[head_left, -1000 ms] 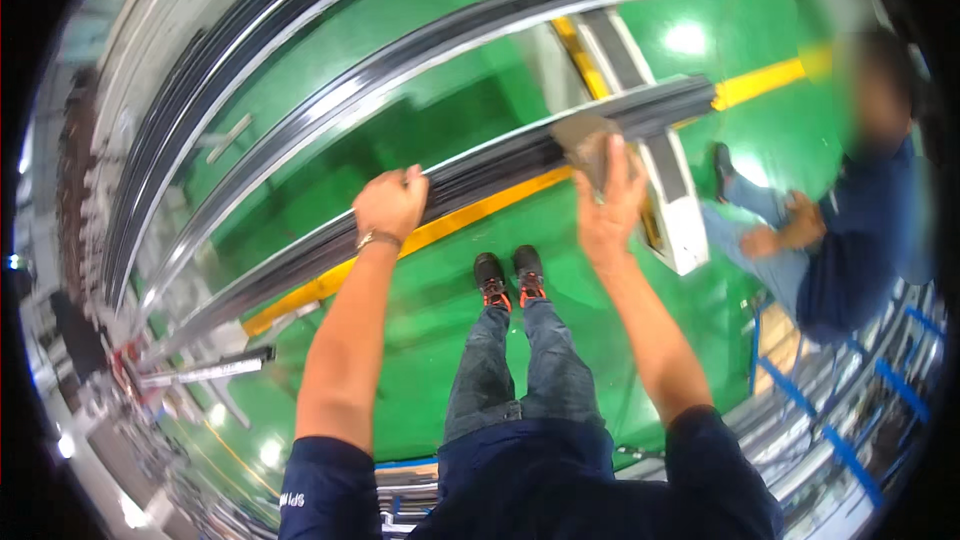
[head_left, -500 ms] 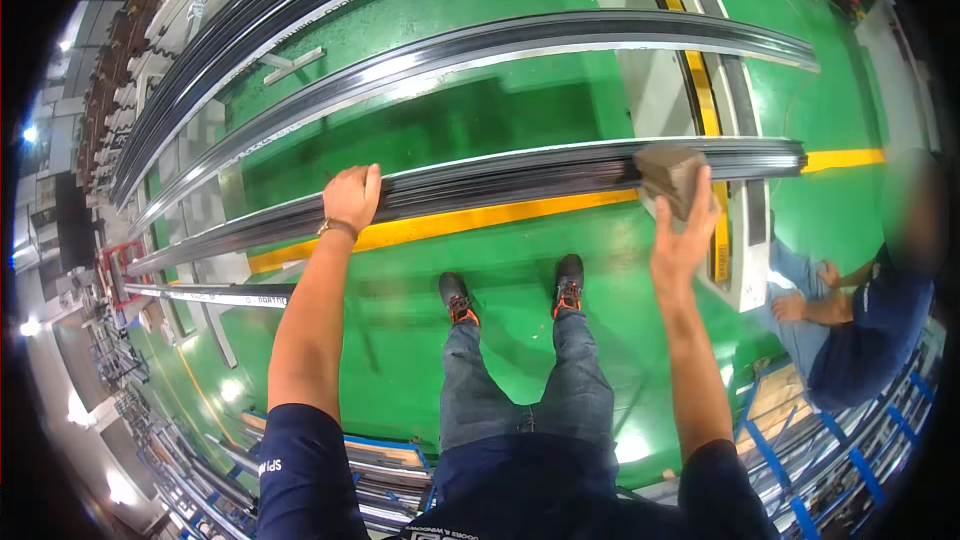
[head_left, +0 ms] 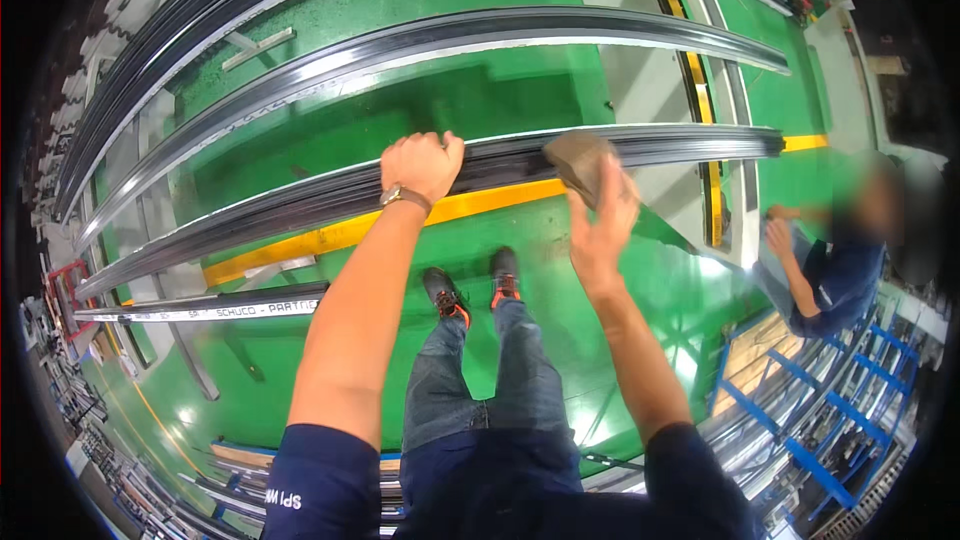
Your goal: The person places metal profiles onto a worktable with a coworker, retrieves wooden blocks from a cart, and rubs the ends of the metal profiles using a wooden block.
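A long bundle of dark metal profiles point(head_left: 690, 143) with a pale upper edge runs across in front of me. My left hand point(head_left: 420, 165), a watch at its wrist, is closed over this bundle left of its middle. Further right, my right hand point(head_left: 605, 215) grips a brown block point(head_left: 578, 162) with fingers and thumb, and the block lies against the profiles. It is slightly blurred, so I cannot tell whether it is a sponge, a pad or a folded cloth.
More long profiles point(head_left: 440, 32) lie parallel beyond, on white supports point(head_left: 650, 90). A shorter profile point(head_left: 220, 308) ends near my left forearm. At right a co-worker point(head_left: 830, 270) is close to a blue rack point(head_left: 800, 440). The floor point(head_left: 480, 290) is green with yellow stripes.
My right hand has moved left along the profiles with the brown block. My left hand has shifted right, so the hands are closer together. The whole view has also shifted.
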`<state>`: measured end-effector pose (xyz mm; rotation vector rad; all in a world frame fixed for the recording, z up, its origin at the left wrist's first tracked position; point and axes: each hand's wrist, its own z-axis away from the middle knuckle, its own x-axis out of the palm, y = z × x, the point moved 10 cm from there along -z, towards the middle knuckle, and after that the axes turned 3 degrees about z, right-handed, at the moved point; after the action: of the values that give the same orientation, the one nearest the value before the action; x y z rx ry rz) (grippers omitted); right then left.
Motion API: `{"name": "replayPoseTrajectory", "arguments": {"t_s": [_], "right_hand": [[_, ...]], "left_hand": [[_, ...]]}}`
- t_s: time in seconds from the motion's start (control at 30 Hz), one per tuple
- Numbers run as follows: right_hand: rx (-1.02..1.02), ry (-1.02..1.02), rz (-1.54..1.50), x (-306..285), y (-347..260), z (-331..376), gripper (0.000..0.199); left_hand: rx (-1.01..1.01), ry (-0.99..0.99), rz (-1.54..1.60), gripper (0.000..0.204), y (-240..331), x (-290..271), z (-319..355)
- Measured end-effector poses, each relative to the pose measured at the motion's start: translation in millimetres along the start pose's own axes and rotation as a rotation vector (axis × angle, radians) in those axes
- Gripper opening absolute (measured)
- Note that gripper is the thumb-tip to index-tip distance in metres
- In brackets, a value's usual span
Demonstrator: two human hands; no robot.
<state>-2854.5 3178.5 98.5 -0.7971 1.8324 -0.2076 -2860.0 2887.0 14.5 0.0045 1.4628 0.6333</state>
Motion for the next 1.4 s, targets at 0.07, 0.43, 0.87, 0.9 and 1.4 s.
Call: {"name": "replayPoseTrajectory", "arguments": {"t_s": [0.07, 0.43, 0.87, 0.9, 1.4], "right_hand": [[0.023, -0.008, 0.01, 7.2, -12.9, 2.5, 0.077], [0.054, 0.011, 0.085, -8.6, -4.3, -5.1, 0.079], [0.009, -0.107, -0.09, 39.9, -102.1, 2.0, 0.076], [0.009, -0.106, -0.089, 43.4, -113.3, 1.9, 0.076], [0.033, 0.082, -0.143, 80.7, -264.2, 36.2, 0.084]], "left_hand": [[-0.006, -0.001, -0.017, 0.052, -15.7, 3.6, 5.3], [0.319, -0.16, -0.24, 0.028, -58.2, -28.2, 18.7], [0.056, 0.105, -0.058, 0.04, -260.8, -72.8, 36.0], [0.057, 0.106, -0.058, 0.04, -260.8, -73.9, 35.4], [0.02, 0.024, -0.132, 0.051, -268.6, -84.3, 39.3]]}}
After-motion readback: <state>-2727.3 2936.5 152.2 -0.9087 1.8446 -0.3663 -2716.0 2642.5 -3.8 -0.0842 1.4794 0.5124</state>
